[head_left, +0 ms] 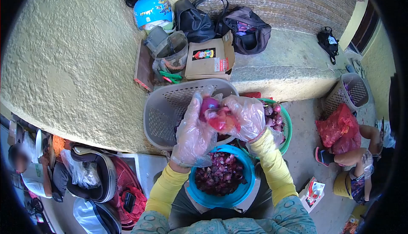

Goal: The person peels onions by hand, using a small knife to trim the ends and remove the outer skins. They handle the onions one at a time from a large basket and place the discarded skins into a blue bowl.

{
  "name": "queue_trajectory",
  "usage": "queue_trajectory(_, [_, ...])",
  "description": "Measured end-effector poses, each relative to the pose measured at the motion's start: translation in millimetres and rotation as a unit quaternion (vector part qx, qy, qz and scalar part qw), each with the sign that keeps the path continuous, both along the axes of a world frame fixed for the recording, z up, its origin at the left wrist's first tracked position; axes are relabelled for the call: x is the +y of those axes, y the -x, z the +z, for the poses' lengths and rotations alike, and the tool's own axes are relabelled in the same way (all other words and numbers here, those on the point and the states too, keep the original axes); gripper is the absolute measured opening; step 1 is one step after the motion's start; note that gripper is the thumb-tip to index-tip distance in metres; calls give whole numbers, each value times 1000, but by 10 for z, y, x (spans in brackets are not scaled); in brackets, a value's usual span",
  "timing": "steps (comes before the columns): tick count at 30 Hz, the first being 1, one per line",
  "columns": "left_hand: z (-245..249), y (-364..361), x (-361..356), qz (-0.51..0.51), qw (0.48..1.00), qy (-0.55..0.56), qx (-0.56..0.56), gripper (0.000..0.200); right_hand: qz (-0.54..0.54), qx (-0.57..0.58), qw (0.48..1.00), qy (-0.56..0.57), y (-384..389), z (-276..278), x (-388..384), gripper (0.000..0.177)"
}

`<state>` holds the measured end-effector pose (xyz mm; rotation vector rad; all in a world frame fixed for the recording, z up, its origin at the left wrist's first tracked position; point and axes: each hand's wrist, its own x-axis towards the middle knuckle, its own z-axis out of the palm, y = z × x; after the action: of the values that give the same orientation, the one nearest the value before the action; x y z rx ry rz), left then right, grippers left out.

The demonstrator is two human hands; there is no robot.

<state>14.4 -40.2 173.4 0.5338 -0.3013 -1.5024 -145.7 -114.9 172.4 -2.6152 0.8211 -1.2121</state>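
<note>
Both my hands wear clear plastic gloves. My left hand [193,134] has its fingers around a purple-red onion [209,105], above a grey perforated basket [155,119]. Close beside it, my right hand [248,117] is closed on reddish, blurred onion skin [224,121] that touches the onion. Below the hands, a blue basin [196,192] holds many dark red onion pieces and skins [220,174]. To the right, partly behind my right hand, a green basket [288,125] contains red onions [274,115].
A cardboard box [208,59], black bags [193,21] and helmets [151,12] lie on the ledge. At the right, a person [355,161] sits by a red net sack [340,127]. Another person [36,176] is at far left, near a motorcycle seat [104,174].
</note>
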Motion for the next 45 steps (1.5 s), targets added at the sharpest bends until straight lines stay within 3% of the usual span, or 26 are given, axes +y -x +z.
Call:
queue_trajectory(4, [-30, 3, -29, 0, 1000, 11, 23, 47, 39, 24, 998, -53, 51, -63, -2, 34])
queue_trajectory(7, [84, 2, -9, -29, 999, 3, -27, 44, 75, 91, 993, -3, 83, 17, 27, 30])
queue_trajectory(10, [73, -58, -45, -22, 998, -51, -15, 47, 157, 1, 986, -52, 104, 17, 65, 37])
queue_trajectory(11, [-14, -117, -83, -21, 999, -17, 33, 49, 197, -44, 977, -76, 113, 22, 79, 40])
queue_trajectory(15, [-153, -399, -173, -26, 982, 23, 186, 55, 151, 55, 985, -56, 220, 234, 182, 40])
queue_trajectory(17, [-226, -542, -196, -16, 982, 25, 188, 58, 181, 97, 972, -115, 265, 261, 204, 44])
queue_trajectory(20, [-261, -636, -198, -30, 968, 48, 246, 59, 56, 347, 892, -283, 285, 120, 356, 67])
queue_trajectory(21, [-262, -639, -189, -29, 967, 48, 247, 59, 56, 348, 892, -282, 285, -6, 411, 67])
queue_trajectory(23, [-268, -618, -182, -52, 959, 70, 270, 56, 29, 416, 836, -358, 298, -402, 555, 75])
queue_trajectory(25, [-264, -563, -183, -49, 959, 57, 273, 54, 52, 541, 771, -331, 270, -798, 666, 78])
queue_trajectory(26, [-258, -547, -185, -46, 959, 45, 275, 51, 24, 613, 715, -335, 197, -993, 716, 78])
queue_trajectory(30, [-305, -530, -180, -97, 946, 69, 300, 51, 19, 603, 737, -303, 196, -1976, 814, 74])
queue_trajectory(31, [-215, -475, -173, -60, 968, 57, 236, 49, 19, 604, 737, -303, 186, -2056, 824, 74])
queue_trajectory(32, [-148, -445, -167, -22, 984, 43, 170, 46, 7, 555, 777, -297, 176, -2139, 836, 72])
queue_trajectory(33, [-120, -448, -170, -22, 984, 43, 170, 46, -5, 503, 814, -289, 161, -2173, 845, 70])
queue_trajectory(34, [-99, -450, -176, -24, 981, 38, 187, 42, -5, 503, 814, -290, 99, -1987, 825, 70])
queue_trajectory(36, [-62, -446, -177, -28, 978, 33, 204, 39, 9, 606, 727, -322, 1, -1611, 750, 64])
queue_trajectory(39, [-9, -428, -153, -57, 969, 48, 234, 40, 99, 590, 736, -316, 78, -1470, 692, 64])
queue_trajectory(42, [39, -391, -102, -58, 978, 67, 189, 50, 78, 542, 750, -372, 160, -1193, 713, 69])
queue_trajectory(43, [58, -385, -92, -68, 983, 92, 142, 55, 78, 542, 750, -372, 219, -1449, 728, 69])
queue_trajectory(45, [87, -365, -71, -77, 985, 118, 95, 61, 104, 428, 833, -335, 332, -2146, 790, 73])
